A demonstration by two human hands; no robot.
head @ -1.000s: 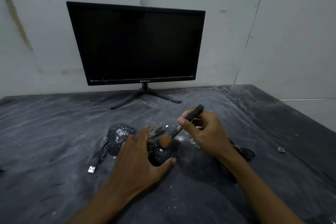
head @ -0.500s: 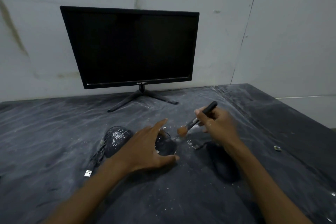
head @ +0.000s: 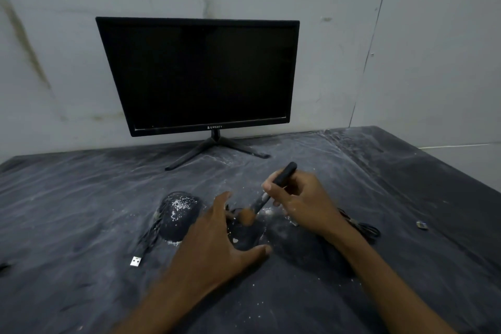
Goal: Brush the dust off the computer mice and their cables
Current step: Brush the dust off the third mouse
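Observation:
Two black mice lie on the dark table. The left mouse (head: 177, 215) carries white dust on its back, and its cable (head: 147, 241) ends in a USB plug (head: 135, 261). My left hand (head: 217, 241) holds the second mouse (head: 245, 234) between thumb and fingers, covering much of it. My right hand (head: 301, 200) grips a black-handled brush (head: 282, 179). Its brown bristles (head: 246, 217) touch the top of the held mouse. That mouse's cable (head: 364, 228) lies coiled to the right of my right wrist.
A black monitor (head: 200, 73) on a three-legged stand (head: 217, 148) sits at the back against the wall. The table cover (head: 81, 198) is smeared with white dust. A small metal piece (head: 421, 224) lies at the right. The table's right edge runs diagonally.
The brush has swung back down from beside the mouse onto its top. My left hand has stayed on the mouse. The view has shifted slightly.

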